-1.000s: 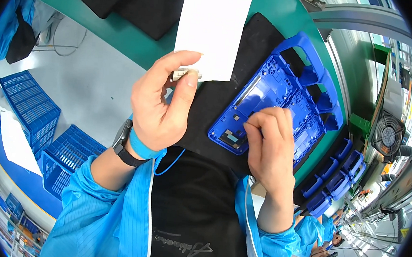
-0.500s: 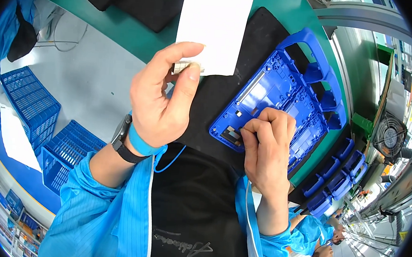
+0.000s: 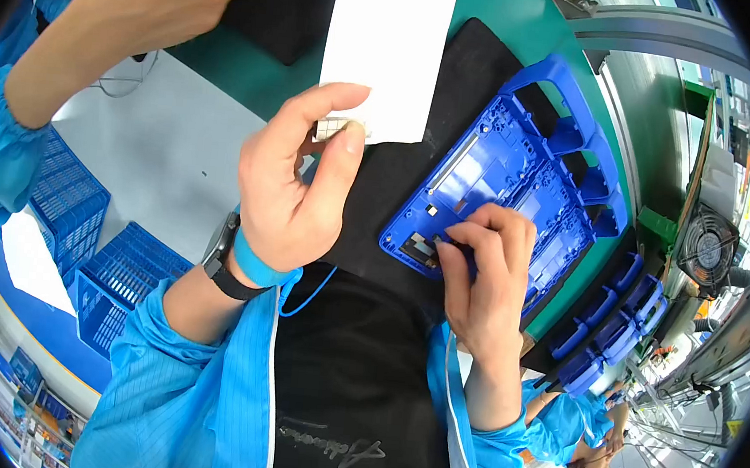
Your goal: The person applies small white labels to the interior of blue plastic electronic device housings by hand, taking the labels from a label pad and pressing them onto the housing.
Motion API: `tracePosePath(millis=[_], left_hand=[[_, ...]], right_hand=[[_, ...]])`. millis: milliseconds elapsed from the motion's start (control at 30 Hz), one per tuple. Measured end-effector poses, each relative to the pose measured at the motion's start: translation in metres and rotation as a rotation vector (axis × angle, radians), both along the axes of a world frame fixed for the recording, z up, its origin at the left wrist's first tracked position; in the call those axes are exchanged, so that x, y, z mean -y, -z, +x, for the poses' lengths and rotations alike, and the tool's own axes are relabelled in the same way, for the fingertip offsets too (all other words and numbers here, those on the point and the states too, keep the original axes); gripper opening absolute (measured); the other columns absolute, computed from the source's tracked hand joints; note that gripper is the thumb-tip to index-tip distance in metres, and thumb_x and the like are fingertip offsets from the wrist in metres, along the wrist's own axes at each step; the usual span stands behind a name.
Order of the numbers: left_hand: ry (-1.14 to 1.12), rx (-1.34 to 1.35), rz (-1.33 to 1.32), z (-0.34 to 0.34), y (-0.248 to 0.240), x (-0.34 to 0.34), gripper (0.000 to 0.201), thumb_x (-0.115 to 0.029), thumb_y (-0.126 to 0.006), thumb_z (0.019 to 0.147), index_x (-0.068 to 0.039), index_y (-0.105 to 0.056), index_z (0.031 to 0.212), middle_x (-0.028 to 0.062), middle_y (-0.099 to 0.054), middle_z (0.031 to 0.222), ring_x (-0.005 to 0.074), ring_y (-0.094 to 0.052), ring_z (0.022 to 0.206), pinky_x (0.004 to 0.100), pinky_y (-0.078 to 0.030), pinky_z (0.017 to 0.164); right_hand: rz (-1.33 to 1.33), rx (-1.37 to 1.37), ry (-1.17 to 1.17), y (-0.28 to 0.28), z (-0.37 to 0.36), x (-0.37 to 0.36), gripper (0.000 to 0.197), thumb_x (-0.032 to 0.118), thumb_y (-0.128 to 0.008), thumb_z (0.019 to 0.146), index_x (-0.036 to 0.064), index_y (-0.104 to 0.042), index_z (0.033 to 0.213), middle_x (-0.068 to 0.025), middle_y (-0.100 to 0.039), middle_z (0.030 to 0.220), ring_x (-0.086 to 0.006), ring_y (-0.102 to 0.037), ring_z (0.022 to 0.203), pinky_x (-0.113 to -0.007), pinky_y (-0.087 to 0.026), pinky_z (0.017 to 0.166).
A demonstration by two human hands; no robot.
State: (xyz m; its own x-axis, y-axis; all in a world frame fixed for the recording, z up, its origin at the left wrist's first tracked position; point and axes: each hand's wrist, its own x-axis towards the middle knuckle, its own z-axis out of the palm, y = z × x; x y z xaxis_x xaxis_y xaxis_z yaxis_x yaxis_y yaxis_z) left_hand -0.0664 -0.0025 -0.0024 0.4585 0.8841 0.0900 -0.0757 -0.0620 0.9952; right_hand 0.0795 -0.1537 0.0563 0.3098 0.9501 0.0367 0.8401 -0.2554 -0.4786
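Observation:
My left hand [image 3: 295, 178] is closed, with thumb and forefinger pinching a white paper sheet [image 3: 391, 53] at its lower corner. A small silvery, gridded piece [image 3: 329, 128] shows between those fingers; its kind I cannot make out. An open blue plastic housing [image 3: 488, 168] with a handle-like frame lies tilted on a black mat [image 3: 370, 189]. My right hand [image 3: 492, 275] hovers over the housing's near-left corner, beside a dark rectangular part [image 3: 420, 249] set there. Its thumb and forefinger are slightly apart, and nothing shows between them.
A co-worker's bare forearm [image 3: 136, 12] reaches in at upper left, over black mats [image 3: 278, 12] on the green table [image 3: 254, 85]. Blue crates [image 3: 126, 275] stand at left. More blue plastic parts [image 3: 607, 330] and a fan [image 3: 706, 248] are at right.
A co-worker's arm has come in at upper left. My right thumb and forefinger have parted slightly over the housing's corner. My left hand has hardly moved with the sheet.

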Motion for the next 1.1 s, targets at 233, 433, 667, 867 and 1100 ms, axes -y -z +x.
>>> tracePosePath(millis=[233, 433, 667, 867, 1100], left_hand=[[0.121, -0.118, 0.109, -0.002, -0.009, -0.006, 0.026, -0.002, -0.066, 0.092, 0.002, -0.062, 0.118, 0.0103, -0.069, 0.100, 0.0126, -0.065, 0.083, 0.0262, -0.052, 0.075], [0.128, 0.070, -0.184, 0.004, -0.021, -0.004, 0.055, 0.007, -0.062, 0.092, 0.003, -0.040, 0.141, 0.0165, -0.068, 0.113, 0.0151, -0.066, 0.098, 0.0262, -0.052, 0.082], [0.361, -0.249, -0.144, -0.011, -0.046, -0.012, 0.030, -0.008, -0.058, 0.098, 0.009, -0.058, 0.123, 0.0121, -0.071, 0.102, 0.0132, -0.064, 0.092, 0.0279, -0.051, 0.080], [0.503, -0.194, -0.164, 0.001, -0.063, -0.005, 0.042, -0.010, -0.054, 0.101, 0.007, -0.047, 0.139, 0.0128, -0.067, 0.116, 0.0164, -0.063, 0.106, 0.0286, -0.049, 0.091], [0.614, -0.156, -0.314, 0.007, -0.042, -0.015, 0.033, -0.011, -0.057, 0.099, 0.006, -0.056, 0.127, 0.0078, -0.068, 0.112, 0.0124, -0.062, 0.096, 0.0266, -0.049, 0.085]], right_hand=[[-0.227, 0.200, -0.143, -0.001, -0.017, 0.036, 0.073, 0.044, -0.079, 0.074, 0.0022, -0.060, 0.130, -0.0249, -0.043, 0.147, -0.0499, -0.037, 0.136, -0.063, -0.031, 0.109], [0.194, 0.189, 0.298, 0.003, 0.001, 0.092, 0.083, 0.033, -0.074, 0.087, -0.0056, -0.033, 0.149, -0.0336, -0.031, 0.152, -0.0490, -0.034, 0.141, -0.055, -0.028, 0.115], [-0.024, -0.017, 0.792, 0.026, 0.005, 0.151, 0.067, 0.016, -0.061, 0.094, -0.0086, -0.030, 0.149, -0.0299, -0.029, 0.156, -0.0454, -0.029, 0.145, -0.048, -0.022, 0.120], [0.214, -0.168, 0.905, 0.025, 0.008, 0.134, 0.066, 0.032, -0.060, 0.098, -0.0088, -0.037, 0.144, -0.0326, -0.033, 0.152, -0.0460, -0.032, 0.142, -0.049, -0.027, 0.117], [0.282, -0.242, 0.886, 0.015, 0.052, 0.145, 0.070, 0.032, -0.071, 0.087, -0.0053, -0.045, 0.140, -0.0259, -0.041, 0.151, -0.0393, -0.041, 0.140, -0.045, -0.031, 0.116]])
